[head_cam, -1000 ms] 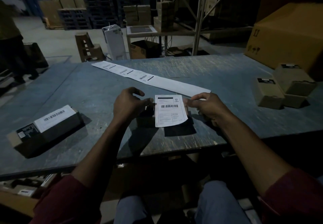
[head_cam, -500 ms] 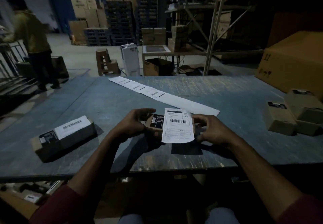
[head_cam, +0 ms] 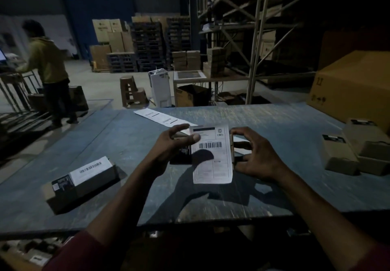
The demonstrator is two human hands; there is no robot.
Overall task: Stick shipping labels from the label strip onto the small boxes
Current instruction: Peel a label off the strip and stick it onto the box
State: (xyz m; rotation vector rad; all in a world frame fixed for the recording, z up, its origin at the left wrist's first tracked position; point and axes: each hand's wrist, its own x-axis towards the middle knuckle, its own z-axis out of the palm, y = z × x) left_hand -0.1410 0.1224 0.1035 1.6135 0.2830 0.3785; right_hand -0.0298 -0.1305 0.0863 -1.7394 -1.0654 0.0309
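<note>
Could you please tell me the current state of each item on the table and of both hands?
White shipping label: draped over held box, lower part hanging loose.
Small brown box: held between both hands.
Left hand: thumb pressing label.
Right hand: gripping box.
Labelled dark box: on table.

Both forearms are stretched forward, bare to red sleeves pushed up near the elbows. The left hand [head_cam: 168, 144] is held with fingers [head_cam: 179, 127] curled and thumb extended rightward. The right hand [head_cam: 256, 156] is cupped, fingers bent inward toward the left hand
</note>
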